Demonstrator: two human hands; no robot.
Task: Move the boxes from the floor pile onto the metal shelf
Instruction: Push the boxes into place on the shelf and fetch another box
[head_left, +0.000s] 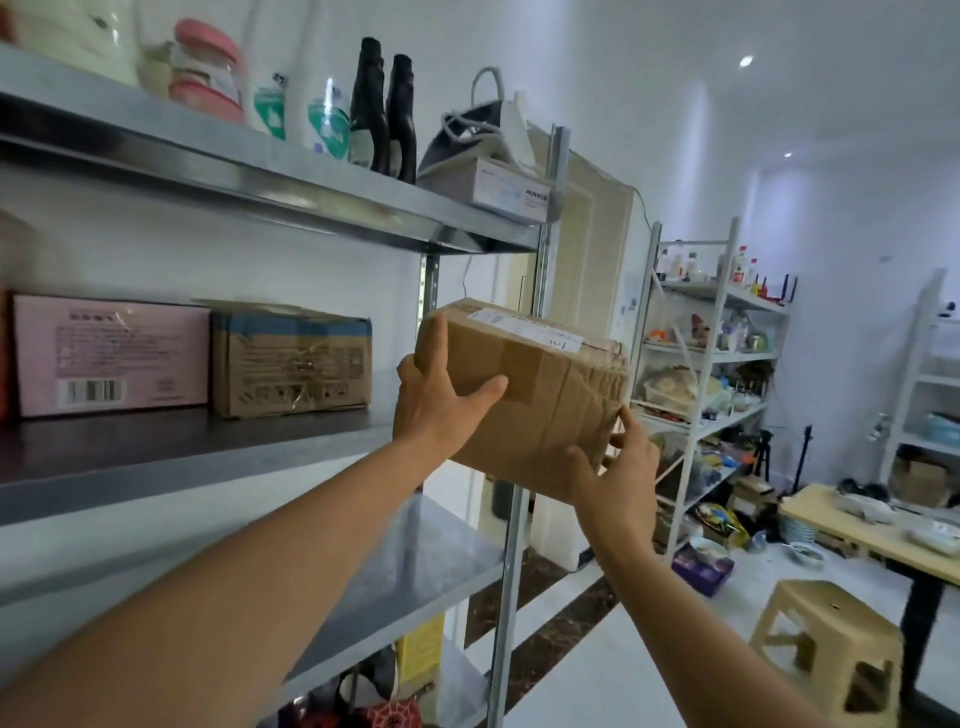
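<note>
2 hands on it and the box (550, 395) is up in the air, level with the middle board of the metal shelf (208, 462) and out at its right end, not yet resting on it. The left hand (436, 400) has its grip spread round the box's left corner, fingers up the end face and thumb laid across the near face. The right hand (618, 467) cups the lower right corner with its fingertips hooked on the crumpled end. Here's the danger, as I judge it: the box hangs right in front of the shelf's right front post (540, 291), so a straight push could knock a far corner into the steel and twist it out of that right-hand hold, which catches only a corner. The cardboard there is creased and taped, so it may give. Slide it too far along the shelf and it could shove the carton (291, 361) already standing on that board. Now the writing. At the shelf's left end, a pink box (111, 356) carries lines of small print and a barcode, too fine to read. The carton beside it has a blue band and handling symbols, also unreadable. On the shelf's top board a pale box (511, 195) shows "AUX", the rest blurred. The carried box wears a white shipping label (524, 325) that cannot be made out.
</note>
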